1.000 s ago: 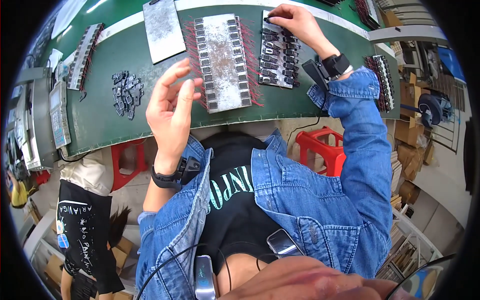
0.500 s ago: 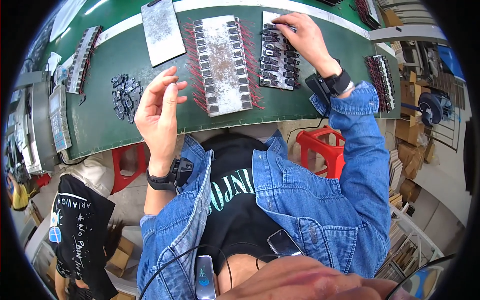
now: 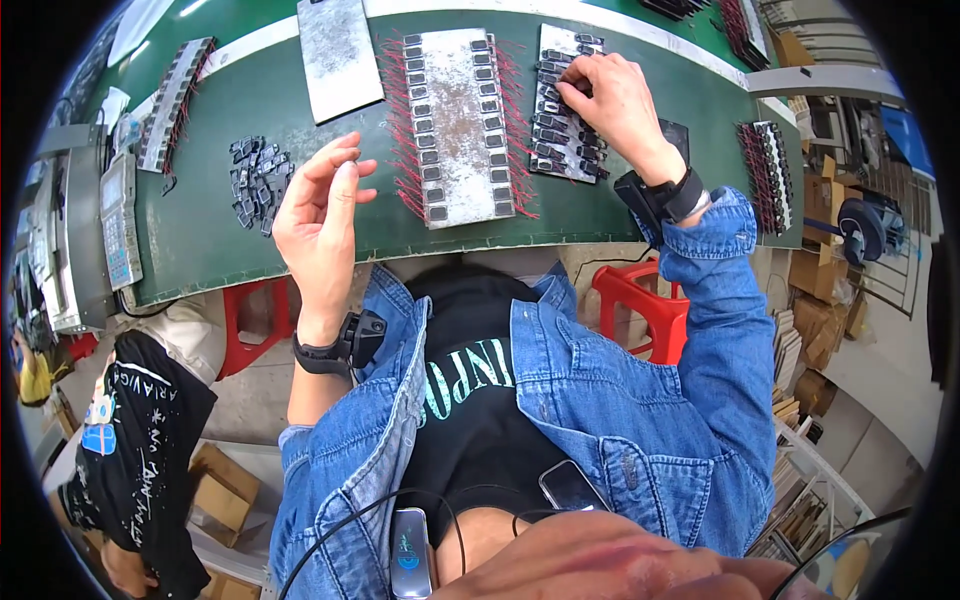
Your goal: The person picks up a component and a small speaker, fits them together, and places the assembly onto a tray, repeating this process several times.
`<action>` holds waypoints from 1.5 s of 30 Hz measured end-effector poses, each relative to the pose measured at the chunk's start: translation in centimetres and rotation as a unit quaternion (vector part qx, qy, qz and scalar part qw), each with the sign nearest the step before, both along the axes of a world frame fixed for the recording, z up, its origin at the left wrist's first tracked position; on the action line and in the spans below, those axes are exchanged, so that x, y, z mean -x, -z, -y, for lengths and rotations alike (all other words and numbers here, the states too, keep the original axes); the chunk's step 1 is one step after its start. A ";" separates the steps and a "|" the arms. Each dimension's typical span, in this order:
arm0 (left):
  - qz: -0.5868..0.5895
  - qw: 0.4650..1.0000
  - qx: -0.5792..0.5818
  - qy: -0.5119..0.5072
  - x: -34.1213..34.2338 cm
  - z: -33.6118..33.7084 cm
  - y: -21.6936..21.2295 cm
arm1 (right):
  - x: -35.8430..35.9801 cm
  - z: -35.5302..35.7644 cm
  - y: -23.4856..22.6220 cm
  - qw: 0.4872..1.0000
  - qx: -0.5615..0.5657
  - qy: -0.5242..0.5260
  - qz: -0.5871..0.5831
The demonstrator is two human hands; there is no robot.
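My right hand (image 3: 618,108) is over a pale plate (image 3: 556,38) carrying rows of small black parts (image 3: 550,137). Its thumb and index finger close in a pinch among those parts; whatever lies between the fingertips is hidden. My left hand (image 3: 318,225) is raised at the table's near edge, palm turned inward, fingers loosely bent and apart, with nothing visible in it. Between the hands lies a longer plate (image 3: 458,130), with small black rectangular parts along both long edges and thin red wires (image 3: 404,150) sticking outward.
A loose heap of black parts (image 3: 262,182) lies left on the green table (image 3: 200,235). Behind it is a bare pale plate (image 3: 340,62). Wired plates (image 3: 178,105) flank both ends. A red stool (image 3: 650,305) stands under the table; another person (image 3: 140,460) is at lower left.
My right hand has moved slightly nearer along the plate of black parts. My left hand stays nearly still. The view has shifted a little, and the person at lower left has moved.
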State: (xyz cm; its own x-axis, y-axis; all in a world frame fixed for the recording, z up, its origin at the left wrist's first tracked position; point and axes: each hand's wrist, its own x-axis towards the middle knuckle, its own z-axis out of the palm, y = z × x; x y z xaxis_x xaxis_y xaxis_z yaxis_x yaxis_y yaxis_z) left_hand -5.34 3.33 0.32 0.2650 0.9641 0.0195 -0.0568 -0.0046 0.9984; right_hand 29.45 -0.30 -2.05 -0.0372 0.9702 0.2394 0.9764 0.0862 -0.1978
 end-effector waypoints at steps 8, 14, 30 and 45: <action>-0.245 0.953 -0.119 -0.135 5.6 -2.9 0.1 | -0.1 1.2 -2.9 0.991 0.064 0.052 -0.104; -0.511 0.781 -0.333 -0.133 9.0 -4.9 2.7 | 0.6 0.3 -5.2 0.963 0.087 0.056 -0.249; -0.478 0.771 -0.415 -0.073 5.1 -3.1 1.4 | 6.0 -6.1 -5.5 0.981 0.039 -0.096 -0.163; -0.472 0.779 -0.408 -0.068 4.1 -2.7 1.8 | 6.3 -5.4 -8.7 0.980 -0.007 -0.092 -0.174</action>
